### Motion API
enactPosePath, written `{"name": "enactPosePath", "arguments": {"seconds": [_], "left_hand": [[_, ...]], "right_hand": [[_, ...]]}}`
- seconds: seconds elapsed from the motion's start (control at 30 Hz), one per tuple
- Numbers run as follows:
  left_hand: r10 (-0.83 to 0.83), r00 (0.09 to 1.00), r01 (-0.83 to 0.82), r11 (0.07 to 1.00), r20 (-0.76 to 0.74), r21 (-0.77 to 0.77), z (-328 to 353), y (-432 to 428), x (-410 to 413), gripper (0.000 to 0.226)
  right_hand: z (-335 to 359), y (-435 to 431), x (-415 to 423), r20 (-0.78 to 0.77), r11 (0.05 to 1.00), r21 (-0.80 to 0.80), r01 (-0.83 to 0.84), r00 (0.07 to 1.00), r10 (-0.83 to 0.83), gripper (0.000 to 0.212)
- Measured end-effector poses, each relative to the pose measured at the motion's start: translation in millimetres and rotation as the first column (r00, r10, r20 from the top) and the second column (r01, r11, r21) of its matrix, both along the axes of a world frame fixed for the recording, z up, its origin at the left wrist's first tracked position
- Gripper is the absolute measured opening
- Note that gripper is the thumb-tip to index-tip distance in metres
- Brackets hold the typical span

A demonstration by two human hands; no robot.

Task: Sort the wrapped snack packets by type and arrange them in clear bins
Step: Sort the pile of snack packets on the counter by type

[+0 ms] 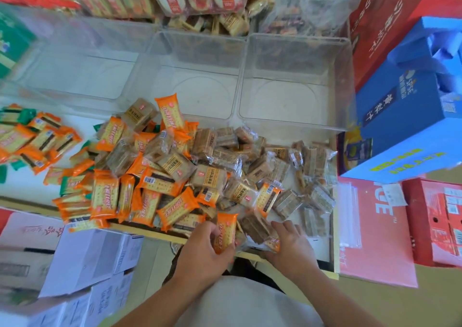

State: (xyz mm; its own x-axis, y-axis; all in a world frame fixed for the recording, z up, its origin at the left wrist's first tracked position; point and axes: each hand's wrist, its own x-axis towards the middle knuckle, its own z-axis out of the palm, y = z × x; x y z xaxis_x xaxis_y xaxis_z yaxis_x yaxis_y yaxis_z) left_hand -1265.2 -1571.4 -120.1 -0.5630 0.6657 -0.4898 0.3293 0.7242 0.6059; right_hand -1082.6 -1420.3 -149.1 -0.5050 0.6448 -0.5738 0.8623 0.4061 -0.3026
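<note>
Packet sort, near edge of pile (200, 166).
Left hand (202, 249): my fingers clamped on an orange packet (226, 231). Right hand (291, 241): resting on the pile, grip cannot be told.

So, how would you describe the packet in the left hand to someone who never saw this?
Find the big pile of snack packets in front of the clear bins. At its near edge, the left hand grips one orange packet. The other orange packets lie loose to its left; this one sits between fingers and thumb.
</note>
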Motion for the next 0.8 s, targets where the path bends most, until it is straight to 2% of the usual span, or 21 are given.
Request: {"name": "enactPosePath", "arguments": {"seconds": [0.1, 0.17, 0.3, 0.37, 0.53, 0.63, 0.7, 0.73, 0.8], "left_hand": [[-0.02, 1.0, 0.02, 1.0, 0.003, -0.011, -7.5, 0.4, 5.2, 0.038], [-0.002, 1.0, 0.002, 1.0, 0.008, 0.02, -11.3, 3.6, 7.4, 0.038], [-0.007, 1.0, 0.009, 0.998, -0.017, 0.065, -15.8, 10.5, 12.1, 0.039], [-0.011, 0.998, 0.015, 0.997, -0.054, 0.076, -11.6, 15.5, 14.0, 0.038], [-0.007, 0.998, 0.011, 0.998, -0.063, 0.068, -10.2, 26.1, 12.5, 0.043], [0.048, 0.999, -0.047, 0.997, -0.019, 0.057, -13.8, 29.4, 9.1, 0.062], [0.093, 0.996, -0.093, 0.995, 0.009, 0.038, -13.8, 33.2, 9.7, 0.069], [0.111, 0.994, -0.112, 0.993, 0.025, 0.044, -13.9, 35.4, 10.9, 0.062], [0.153, 0.986, -0.157, 0.986, 0.07, 0.06, -13.2, 39.4, 14.1, 0.048]], "right_hand": [[-6.8, 5.0, 5.7, -0.056, 0.999, 0.039, 0.032, 0.998, -0.03, 0.05], [-6.9, 11.5, 8.8, -0.038, 0.999, 0.021, 0.047, 0.998, -0.046, 0.042], [-6.5, 12.4, 10.4, 0.021, 1.0, 0.011, 0.026, 0.999, -0.026, 0.058], [-9.1, 10.4, 4.6, 0.027, 1.0, 0.027, 0.016, 0.999, -0.017, 0.058], [5.9, 19.4, 1.3, 0.025, 0.981, -0.127, 0.144, 0.99, -0.142, 0.024], [30.2, 36.5, 16.4, 0.118, 0.993, 0.001, 0.115, 0.987, -0.114, 0.02], [50.2, 43.5, 25.8, 0.098, 0.982, 0.038, 0.185, 0.977, -0.188, 0.017], [58.6, 43.7, 28.4, 0.04, 0.962, 0.006, 0.271, 0.962, -0.271, 0.015], [70.4, 39.8, 28.4, -0.094, 0.867, -0.161, 0.473, 0.867, -0.49, 0.018]]}}
